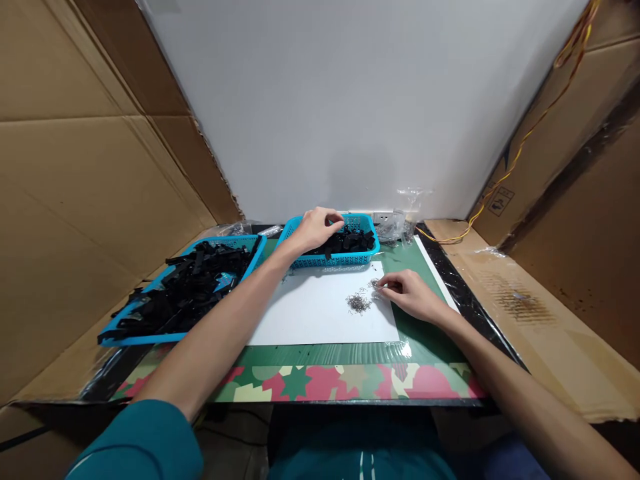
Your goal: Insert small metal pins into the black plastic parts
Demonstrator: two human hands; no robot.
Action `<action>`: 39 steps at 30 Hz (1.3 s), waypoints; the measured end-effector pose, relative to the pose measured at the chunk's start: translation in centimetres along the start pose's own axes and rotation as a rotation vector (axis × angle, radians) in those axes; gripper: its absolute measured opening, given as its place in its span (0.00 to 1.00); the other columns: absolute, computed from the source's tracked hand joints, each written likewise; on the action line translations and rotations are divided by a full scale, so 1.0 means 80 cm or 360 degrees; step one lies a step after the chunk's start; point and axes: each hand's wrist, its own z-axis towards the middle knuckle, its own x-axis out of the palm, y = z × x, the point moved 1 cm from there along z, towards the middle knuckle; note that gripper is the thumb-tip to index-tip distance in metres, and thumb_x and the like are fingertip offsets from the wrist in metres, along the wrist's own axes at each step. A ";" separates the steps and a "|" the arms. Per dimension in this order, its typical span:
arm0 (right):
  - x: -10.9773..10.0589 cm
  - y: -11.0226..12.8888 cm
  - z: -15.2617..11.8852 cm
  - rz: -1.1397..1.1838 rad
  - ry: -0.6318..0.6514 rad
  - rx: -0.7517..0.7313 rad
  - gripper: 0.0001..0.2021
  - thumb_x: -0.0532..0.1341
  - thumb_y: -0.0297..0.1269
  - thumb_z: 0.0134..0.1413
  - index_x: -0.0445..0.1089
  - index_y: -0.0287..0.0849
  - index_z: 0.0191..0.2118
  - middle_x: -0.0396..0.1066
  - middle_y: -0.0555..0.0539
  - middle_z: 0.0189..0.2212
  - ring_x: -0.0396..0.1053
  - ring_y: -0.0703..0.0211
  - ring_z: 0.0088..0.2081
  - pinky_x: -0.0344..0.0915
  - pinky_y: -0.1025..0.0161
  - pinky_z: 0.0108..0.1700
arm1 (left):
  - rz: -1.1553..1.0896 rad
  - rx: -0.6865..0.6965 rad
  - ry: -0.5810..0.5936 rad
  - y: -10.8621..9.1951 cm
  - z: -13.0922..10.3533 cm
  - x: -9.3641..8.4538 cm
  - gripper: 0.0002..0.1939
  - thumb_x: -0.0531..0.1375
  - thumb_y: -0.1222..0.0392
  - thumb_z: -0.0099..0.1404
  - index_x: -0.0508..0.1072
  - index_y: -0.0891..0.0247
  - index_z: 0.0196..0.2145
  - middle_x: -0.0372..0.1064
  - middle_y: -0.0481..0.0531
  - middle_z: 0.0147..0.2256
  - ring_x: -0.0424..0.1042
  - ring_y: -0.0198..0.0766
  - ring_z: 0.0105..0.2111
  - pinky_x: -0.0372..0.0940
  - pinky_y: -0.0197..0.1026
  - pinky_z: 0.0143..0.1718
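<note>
My left hand (316,229) is over the back blue basket (334,259), thumb and fingertips brought close together above the small black plastic parts (357,240) inside it. Whatever those fingertips hold, if anything, is too small to make out. At the right side of a white sheet (305,313), my right hand (407,293) pinches near a small cluster of thin metal pieces (373,283). Something thin and light shows at its fingertips, but its kind is unclear. Just left of that hand lies a larger pile of tiny metal pin-like pieces (359,303).
A larger blue basket (145,341), heaped with longer black plastic parts (190,287), stands at the left. Clear plastic bags (393,230) lie behind, near a wall socket (383,217). Cardboard walls (90,167) flank the table; yellow wires (523,143) hang at the right.
</note>
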 end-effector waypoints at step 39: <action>0.038 0.059 0.023 0.0274 0.0173 -0.0255 0.09 0.65 0.40 0.64 0.81 0.43 0.36 0.80 0.44 0.34 0.74 0.54 0.34 0.68 0.57 0.38 | 0.0375 -0.0830 -0.0208 0.191 -0.228 -0.210 0.12 0.59 0.48 0.63 0.74 0.59 0.31 0.77 0.52 0.33 0.71 0.44 0.34 0.61 0.40 0.36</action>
